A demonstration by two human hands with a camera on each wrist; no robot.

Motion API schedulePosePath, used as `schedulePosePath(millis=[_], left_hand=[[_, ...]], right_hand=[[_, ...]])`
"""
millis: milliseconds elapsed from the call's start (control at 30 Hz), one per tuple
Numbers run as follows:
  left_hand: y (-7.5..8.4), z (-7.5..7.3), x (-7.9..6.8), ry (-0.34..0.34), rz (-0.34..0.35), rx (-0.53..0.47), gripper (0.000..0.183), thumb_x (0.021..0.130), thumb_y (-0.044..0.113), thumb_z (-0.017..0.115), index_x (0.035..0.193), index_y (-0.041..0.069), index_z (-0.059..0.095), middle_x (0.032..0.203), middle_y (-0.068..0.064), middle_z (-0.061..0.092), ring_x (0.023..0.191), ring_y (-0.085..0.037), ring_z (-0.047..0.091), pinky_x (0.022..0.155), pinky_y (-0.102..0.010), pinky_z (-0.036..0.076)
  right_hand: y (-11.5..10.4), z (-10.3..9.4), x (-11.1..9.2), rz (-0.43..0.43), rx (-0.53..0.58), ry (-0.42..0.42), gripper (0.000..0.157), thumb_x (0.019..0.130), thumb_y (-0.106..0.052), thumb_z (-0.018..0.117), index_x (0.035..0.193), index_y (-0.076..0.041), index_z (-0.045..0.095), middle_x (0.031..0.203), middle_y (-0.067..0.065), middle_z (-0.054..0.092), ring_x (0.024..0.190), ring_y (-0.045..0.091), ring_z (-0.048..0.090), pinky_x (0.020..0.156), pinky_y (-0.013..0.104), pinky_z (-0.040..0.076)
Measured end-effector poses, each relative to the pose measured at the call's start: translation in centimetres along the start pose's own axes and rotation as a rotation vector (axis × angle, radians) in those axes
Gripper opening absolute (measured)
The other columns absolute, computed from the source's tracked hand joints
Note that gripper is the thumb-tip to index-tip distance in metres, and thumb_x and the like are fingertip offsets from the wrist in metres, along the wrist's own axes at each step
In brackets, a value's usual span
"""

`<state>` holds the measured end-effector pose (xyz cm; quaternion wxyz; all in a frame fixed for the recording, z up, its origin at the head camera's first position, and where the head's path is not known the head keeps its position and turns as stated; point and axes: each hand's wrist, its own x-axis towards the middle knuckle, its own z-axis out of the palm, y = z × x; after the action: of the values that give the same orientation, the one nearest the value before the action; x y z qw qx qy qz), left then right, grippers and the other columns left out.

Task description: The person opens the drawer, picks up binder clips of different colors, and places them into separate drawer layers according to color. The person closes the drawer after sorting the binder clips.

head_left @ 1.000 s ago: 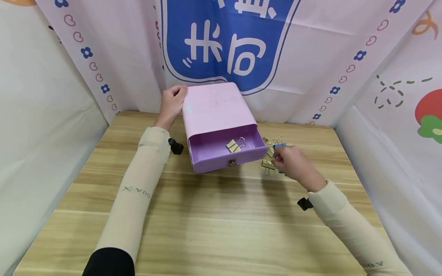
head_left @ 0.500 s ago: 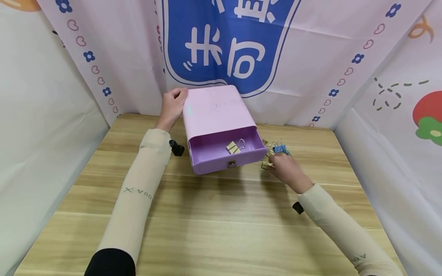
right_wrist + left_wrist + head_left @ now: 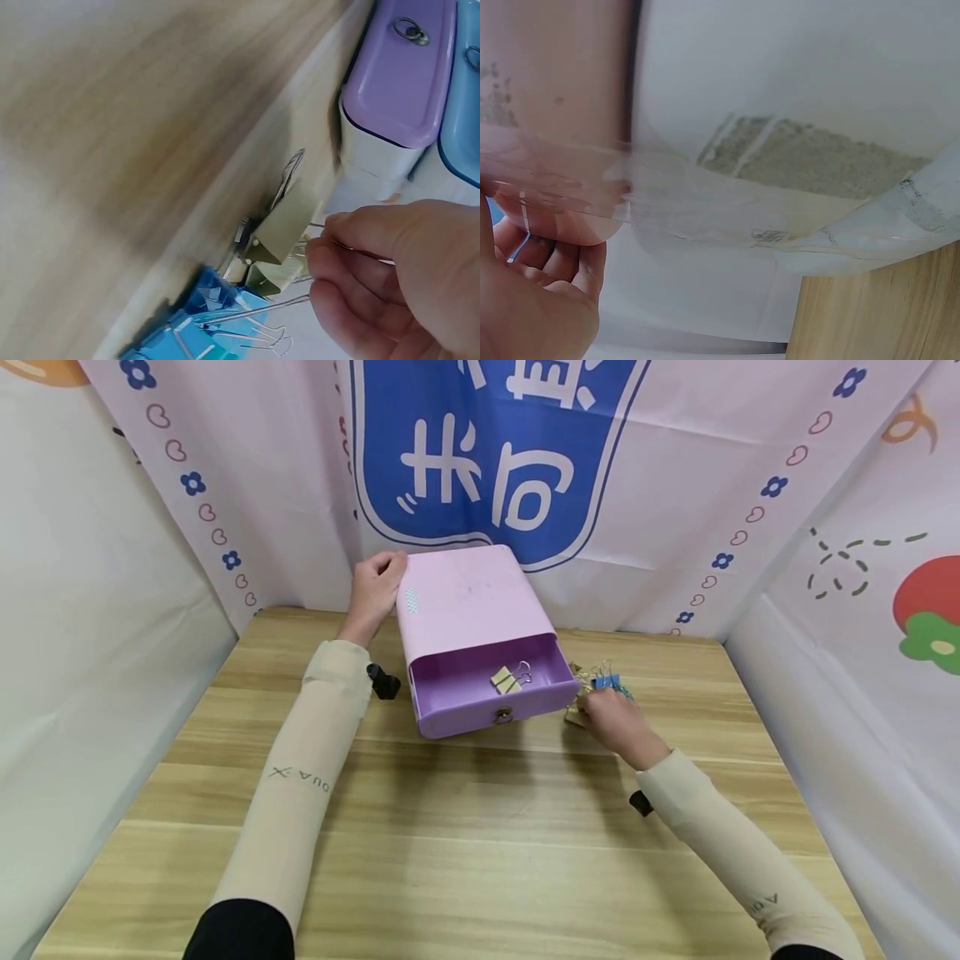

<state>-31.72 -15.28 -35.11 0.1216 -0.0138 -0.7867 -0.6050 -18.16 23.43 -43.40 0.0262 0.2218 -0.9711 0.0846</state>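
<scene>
- Head view: the left hand (image 3: 373, 593) grips the far left corner of the pink box (image 3: 468, 597); the right hand (image 3: 615, 720) is just right of its open drawer (image 3: 457, 725), near a blue clip (image 3: 604, 681).
- Left wrist view: that hand curls round the box's edge.
- Right wrist view: closed fingertips seem to pinch a gold clip (image 3: 283, 223) by one wire, likely picking it up; that calls for lifting clear. Its long axis runs roughly left-right, free handle pointing near.

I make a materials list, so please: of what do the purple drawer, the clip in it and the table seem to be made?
Drawer: probably plastic, perhaps painted metal; smooth, slight sheen, rounded corners.
Clip: likely metal; pale gold body, shiny thin wire handles.
Table: wood or wood-look laminate; satin, with streaked grain.
</scene>
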Motion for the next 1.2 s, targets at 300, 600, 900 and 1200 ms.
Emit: schedulePosePath(millis=[300,600,900,1200], left_hand=[[-0.4,0.1,0.1,0.002,-0.008,0.006,0.049,0.108,0.046,0.055,0.129,0.006,0.072,0.107,-0.002,0.065,0.092,-0.010,0.057,0.078,-0.022,0.047],[-0.3,0.1,0.1,-0.002,-0.007,-0.004,0.048,0.108,0.045,0.055,0.130,0.006,0.072,0.108,-0.004,0.066,0.092,-0.011,0.057,0.078,-0.022,0.047],[-0.4,0.1,0.1,0.000,0.002,0.005,0.047,0.108,0.045,0.054,0.129,0.006,0.072,0.109,-0.004,0.066,0.093,-0.011,0.057,0.079,-0.022,0.047],[-0.1,-0.1,0.1,0.006,0.009,-0.015,0.046,0.107,0.044,0.056,0.128,0.006,0.074,0.107,-0.003,0.068,0.091,-0.010,0.058,0.079,-0.022,0.047]], right_hand=[[0.7,-1.3,0.6,-0.018,0.235,-0.025,0.014,0.093,0.005,0.069,0.082,0.002,0.077,0.071,0.007,0.071,0.057,0.011,0.056,0.056,0.027,0.052],[1.1,-3.1,0.2,0.132,0.414,-0.091,0.016,0.100,-0.010,0.068,0.101,0.002,0.080,0.087,0.018,0.078,0.066,0.023,0.070,0.059,0.025,0.057],[1.2,-5.5,-0.6,0.251,0.505,-0.081,0.020,0.102,-0.015,0.067,0.108,0.000,0.079,0.087,0.012,0.077,0.070,0.019,0.069,0.060,0.026,0.055],[1.4,-9.2,-0.7,0.297,0.505,-0.030,0.026,0.104,-0.024,0.067,0.114,-0.004,0.079,0.088,0.011,0.077,0.072,0.017,0.069,0.062,0.027,0.055]])
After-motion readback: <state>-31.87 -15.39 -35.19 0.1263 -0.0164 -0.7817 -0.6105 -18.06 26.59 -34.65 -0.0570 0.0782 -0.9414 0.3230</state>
